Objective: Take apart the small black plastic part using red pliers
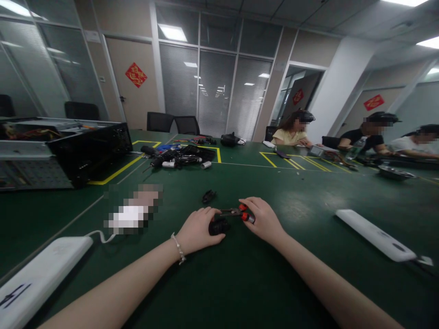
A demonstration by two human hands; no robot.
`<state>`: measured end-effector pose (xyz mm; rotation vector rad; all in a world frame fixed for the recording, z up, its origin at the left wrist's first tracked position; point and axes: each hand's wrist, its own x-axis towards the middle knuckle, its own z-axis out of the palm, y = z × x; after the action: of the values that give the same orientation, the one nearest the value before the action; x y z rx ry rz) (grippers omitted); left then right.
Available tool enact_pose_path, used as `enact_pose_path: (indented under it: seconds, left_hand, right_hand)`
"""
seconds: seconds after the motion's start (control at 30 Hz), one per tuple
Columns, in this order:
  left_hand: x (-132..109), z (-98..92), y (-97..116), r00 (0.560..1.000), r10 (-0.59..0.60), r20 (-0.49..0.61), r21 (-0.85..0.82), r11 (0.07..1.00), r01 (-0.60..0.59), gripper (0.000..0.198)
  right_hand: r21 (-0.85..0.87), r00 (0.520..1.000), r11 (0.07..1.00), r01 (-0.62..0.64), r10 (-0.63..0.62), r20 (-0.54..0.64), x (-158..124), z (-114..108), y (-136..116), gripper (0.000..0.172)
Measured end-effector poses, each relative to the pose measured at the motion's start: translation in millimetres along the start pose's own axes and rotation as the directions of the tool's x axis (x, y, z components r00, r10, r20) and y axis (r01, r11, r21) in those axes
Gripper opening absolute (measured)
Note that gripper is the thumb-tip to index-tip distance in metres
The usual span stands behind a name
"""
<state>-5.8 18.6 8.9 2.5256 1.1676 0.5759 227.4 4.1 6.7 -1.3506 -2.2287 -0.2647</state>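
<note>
My left hand (197, 230) is curled around a dark, rounded black part (219, 226) low over the green table; its kind is hard to make out. In my right hand (262, 219) are small pliers with red handles (244, 214), gripped by thumb and fingers. Their slim metal jaws (230, 212) point left, just above the black part, near my left fingertips. Whether the jaws touch it, I cannot tell. A small black piece (209, 196) lies on the table just beyond my hands.
An open black computer case (92, 153) stands at left, behind a white power bank (51, 260) cabled to a blurred item (133, 212). Another white power bank (375, 235) lies at right. Tools and cables (181, 156) are heaped farther back. Several people sit at far right, near a metal bowl (396, 172).
</note>
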Motion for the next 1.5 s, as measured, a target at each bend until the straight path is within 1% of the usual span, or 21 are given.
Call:
enact_pose_path:
  seconds: [0.07,0.13,0.3,0.4,0.5,0.6,0.8,0.93,1.03,1.2,1.5]
  left_hand:
    - [0.4,-1.0,-1.4,1.0,-0.021,0.021,-0.021,1.0,0.022,0.052]
    - [0.6,-2.5,-2.6,0.999,-0.027,0.041,-0.023,0.999,0.028,0.058]
    - [-0.1,-10.6,-4.3,0.992,0.009,0.123,-0.036,0.999,-0.004,0.074]
    - [-0.4,-16.3,-3.8,0.98,0.02,0.198,-0.053,0.999,-0.01,0.077]
    - [0.4,-19.1,-3.2,0.974,0.017,0.227,-0.059,0.998,-0.003,0.078]
    - [1.7,-18.7,-4.2,0.973,0.021,0.23,-0.063,0.998,-0.006,0.077]
    - [2.3,-15.8,-6.5,0.972,0.012,0.234,-0.073,0.997,0.006,0.069]
    - [1.8,-12.2,-6.5,0.979,-0.003,0.204,-0.09,0.996,0.022,0.071]
    - [1.8,-8.2,-8.8,0.982,-0.009,0.189,-0.112,0.993,0.03,0.074]
    - [3.6,-3.1,-14.0,0.987,0.04,0.155,-0.114,0.993,-0.022,0.073]
    - [4.7,-2.0,-15.8,0.985,0.075,0.154,-0.101,0.993,-0.06,0.073]
  right_hand:
    - [-0.001,1.0,1.0,-0.001,0.001,0.024,0.0,-1.5,0.0,0.044]
    - [-0.012,0.999,1.0,-0.016,0.016,0.039,0.3,-1.8,0.6,0.044]
    - [-0.044,0.994,0.997,-0.06,0.063,0.091,-0.1,-1.9,5.2,0.039]
    - [-0.035,0.992,0.996,-0.083,0.086,0.091,0.5,-4.0,6.7,0.035]
    - [-0.043,0.992,0.996,-0.083,0.087,0.096,1.5,-6.2,5.3,0.032]
    - [-0.063,0.992,0.995,-0.073,0.079,0.095,1.4,-6.5,2.8,0.03]
    - [-0.064,0.993,0.997,-0.042,0.048,0.106,-0.3,-5.6,-5.6,0.026]
    - [-0.053,0.992,0.999,0.006,0.001,0.124,0.5,-4.8,-12.3,0.024]
    - [-0.056,0.99,0.998,0.02,-0.011,0.143,1.1,-2.2,-13.8,0.024]
    - [-0.08,0.988,0.996,0.025,-0.012,0.157,0.3,2.2,-14.3,0.025]
    - [-0.119,0.988,0.993,0.027,-0.008,0.153,-0.9,5.1,-13.3,0.025]
